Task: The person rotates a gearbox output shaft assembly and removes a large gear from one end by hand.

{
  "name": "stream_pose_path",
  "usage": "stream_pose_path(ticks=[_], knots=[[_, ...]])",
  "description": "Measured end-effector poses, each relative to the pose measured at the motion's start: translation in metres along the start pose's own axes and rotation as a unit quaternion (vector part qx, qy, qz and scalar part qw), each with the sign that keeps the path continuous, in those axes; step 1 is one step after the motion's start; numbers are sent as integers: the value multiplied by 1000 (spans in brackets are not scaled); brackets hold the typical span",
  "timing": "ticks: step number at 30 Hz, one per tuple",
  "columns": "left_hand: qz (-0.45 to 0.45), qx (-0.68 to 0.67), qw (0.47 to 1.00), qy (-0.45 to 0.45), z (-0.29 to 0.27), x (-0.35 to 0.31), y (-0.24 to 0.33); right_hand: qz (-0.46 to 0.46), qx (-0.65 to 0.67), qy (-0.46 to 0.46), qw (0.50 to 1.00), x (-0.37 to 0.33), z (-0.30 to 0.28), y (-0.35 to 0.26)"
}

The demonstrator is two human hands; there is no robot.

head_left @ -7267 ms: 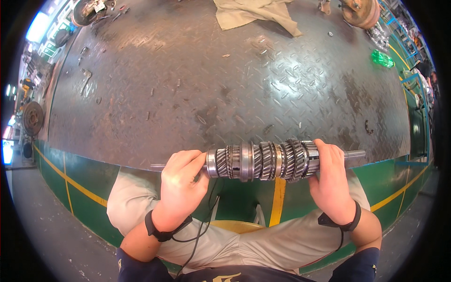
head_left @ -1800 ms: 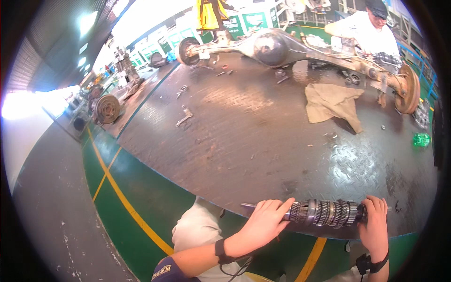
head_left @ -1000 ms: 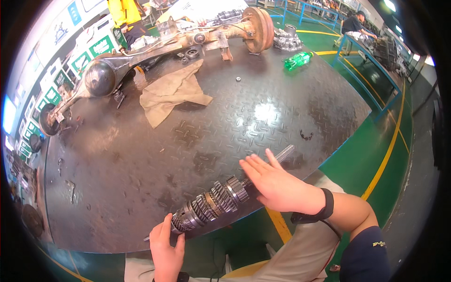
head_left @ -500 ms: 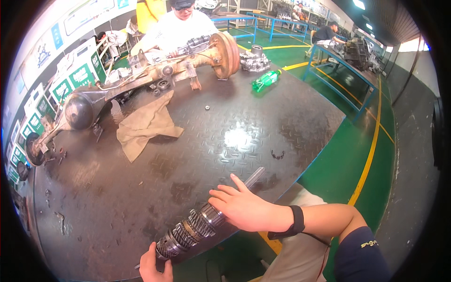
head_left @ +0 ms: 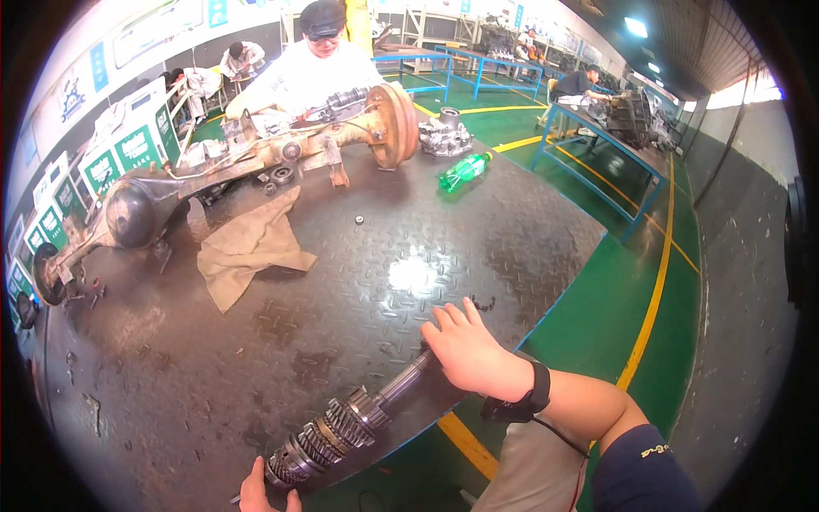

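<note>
A gear shaft [head_left: 328, 433], a steel rod carrying several helical gears, lies slantwise near the table's front edge. My left hand [head_left: 266, 493] grips its lower, geared end with fingers and thumb on either side. Over the bare splined end of the rod is my right hand [head_left: 478, 354], palm down, its fingers stretched and spread; the rod's tip is hidden under it. Just beyond those fingertips sits a small dark curved piece [head_left: 484, 303]. A black band [head_left: 537, 388] wraps my right wrist.
A rusty axle assembly [head_left: 230, 166] spans the table's far left, with a person [head_left: 307, 72] behind it. Also on the metal table [head_left: 341, 282] are a brown cloth [head_left: 252, 247], a green bottle [head_left: 465, 172], a metal housing [head_left: 445, 134] and a small nut [head_left: 359, 220].
My right hand has slid up and right along the shaft to its far end, baring more of the rod. The shaft and my left hand appear slightly lower left as the view shifts.
</note>
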State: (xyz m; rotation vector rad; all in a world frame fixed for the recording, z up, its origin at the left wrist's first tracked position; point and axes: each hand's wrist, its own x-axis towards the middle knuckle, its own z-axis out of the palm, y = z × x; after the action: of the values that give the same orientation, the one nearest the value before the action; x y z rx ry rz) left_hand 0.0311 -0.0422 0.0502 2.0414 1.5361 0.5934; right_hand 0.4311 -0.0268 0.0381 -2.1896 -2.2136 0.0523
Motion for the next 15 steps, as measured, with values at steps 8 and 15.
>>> stream_pose_path(ticks=[8,15], knots=[[36,53,998,21,-3,-1,-7,91,-172,36,980,-3,3,-29],[47,22,999,15,-4,-1,-9,-103,45,109,988,-14,-11,-54]])
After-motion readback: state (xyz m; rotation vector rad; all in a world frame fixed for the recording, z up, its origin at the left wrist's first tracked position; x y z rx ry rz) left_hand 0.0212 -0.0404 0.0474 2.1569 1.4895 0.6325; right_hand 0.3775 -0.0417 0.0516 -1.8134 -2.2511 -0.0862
